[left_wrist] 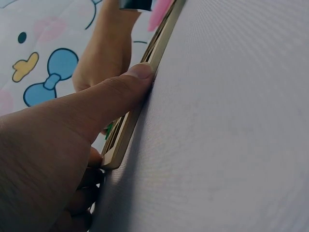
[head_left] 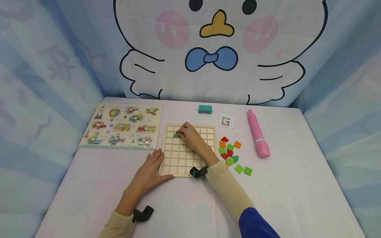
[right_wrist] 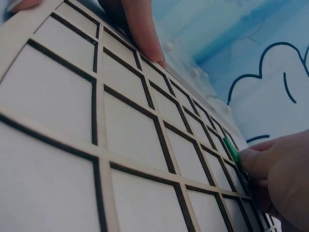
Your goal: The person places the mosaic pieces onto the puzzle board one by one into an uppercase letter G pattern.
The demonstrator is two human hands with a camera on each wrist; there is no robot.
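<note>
A wooden grid board (head_left: 171,170) with raised square cells lies flat on the table. My right hand (head_left: 190,137) reaches over it and pinches a small dark green tile (head_left: 176,135) between thumb and fingertips, at a cell near the far left corner. In the right wrist view the green tile (right_wrist: 231,150) sits at the grid bars, partly covered by the fingers. My left hand (head_left: 150,172) rests at the board's near left corner, fingers extended along the left side and thumb on the front edge. The left wrist view shows the thumb (left_wrist: 113,94) against the wooden rim.
Loose red, orange and green tiles (head_left: 229,161) lie right of the board. Behind them is a small pattern card (head_left: 227,121). A pink marker-shaped object (head_left: 258,134) lies farther right, a teal block (head_left: 205,109) at the back, and a picture puzzle board (head_left: 120,127) at left.
</note>
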